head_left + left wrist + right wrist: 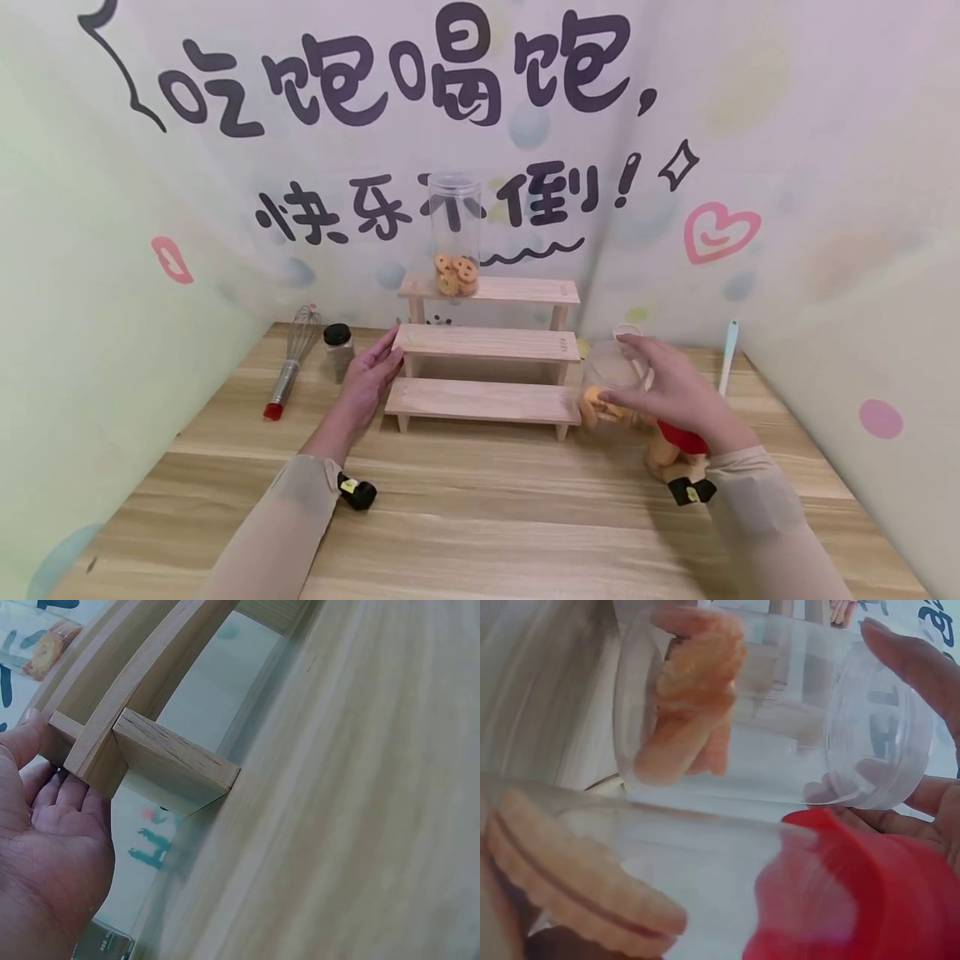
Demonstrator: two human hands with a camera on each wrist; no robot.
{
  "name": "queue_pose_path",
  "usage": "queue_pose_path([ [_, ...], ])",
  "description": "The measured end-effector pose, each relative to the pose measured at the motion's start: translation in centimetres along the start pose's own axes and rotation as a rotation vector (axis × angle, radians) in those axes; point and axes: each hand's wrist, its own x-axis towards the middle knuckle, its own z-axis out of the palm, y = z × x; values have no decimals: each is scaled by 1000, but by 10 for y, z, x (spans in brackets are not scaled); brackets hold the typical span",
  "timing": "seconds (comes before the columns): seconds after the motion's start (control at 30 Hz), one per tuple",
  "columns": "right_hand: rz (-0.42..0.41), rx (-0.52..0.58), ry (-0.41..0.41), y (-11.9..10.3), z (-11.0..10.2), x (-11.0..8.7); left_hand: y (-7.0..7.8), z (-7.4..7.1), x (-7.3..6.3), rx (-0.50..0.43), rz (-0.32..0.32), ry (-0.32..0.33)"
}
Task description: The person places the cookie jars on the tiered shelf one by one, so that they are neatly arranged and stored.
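A: What do the fingers hold now?

B: The right hand [678, 392] is gripping a clear jar [780, 697] by its upper part, with the thumb on one side and the other fingers on the opposite side. Inside, low down, there are some cookies [694, 697]. The left hand [367, 379] is holding the left end of the wooden stand [480, 342] at its middle step, with the fingers [71, 791] curled at the board.

A: Does something stand close to the right fingers?

B: Yes, a jar with a red lid [907, 885] is just below them, partly covered by the hand and wrist, very near to the held jar. I cannot tell if the two jars touch. To the left of these fingers is the right end of the stand, just beside the held jar.

A: And near the left fingers?

B: A small jar with a black lid [338, 335] stands just to their left, and a whisk [292, 367] with a red end lies farther left, both on the worktop [510, 517].

A: What is farther away?

B: A light-blue handle [729, 350] rises behind the right fingers, to their right. Beyond the left fingers, on the highest step, stands a tall cookie jar [455, 221]. Behind everything hangs a printed cloth [450, 150].
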Motion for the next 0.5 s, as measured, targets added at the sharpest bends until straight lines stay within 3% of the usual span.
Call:
queue_pose_path([
  [0.23, 39, 39, 93, -9, -6, 1, 2, -1, -1, 11, 5, 6],
  [0.5, 53, 128, 278, -22, -11, 2, 2, -1, 0, -11, 7, 2],
])
